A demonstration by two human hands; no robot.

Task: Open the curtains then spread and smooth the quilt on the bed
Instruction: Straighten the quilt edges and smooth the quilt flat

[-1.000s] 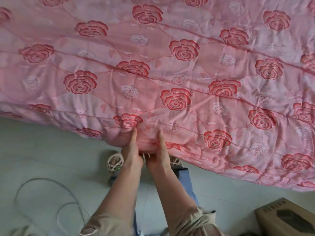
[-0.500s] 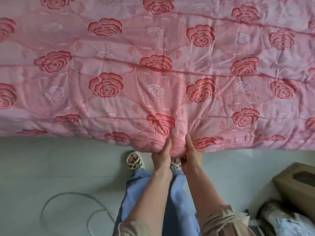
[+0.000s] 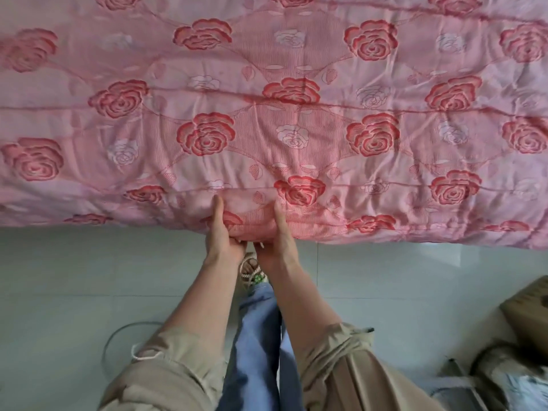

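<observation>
A pink quilt printed with red roses covers the whole upper part of the head view, spread flat with light creases. Its near edge hangs over the bed's side above the floor. My left hand grips that edge at the middle, thumb on top and fingers under the fabric. My right hand grips the same edge right beside it, thumb on top too. A small bulge of quilt sits between the two thumbs. No curtains are in view.
Pale grey tiled floor runs below the quilt edge. A thin cable loop lies on it at lower left. A brown cardboard box and some clutter sit at lower right. My sandalled foot shows between my arms.
The quilt's near edge has levelled out across the view and lies straighter. My two hands keep their grip on the edge, now a little farther apart with fabric bunched between them.
</observation>
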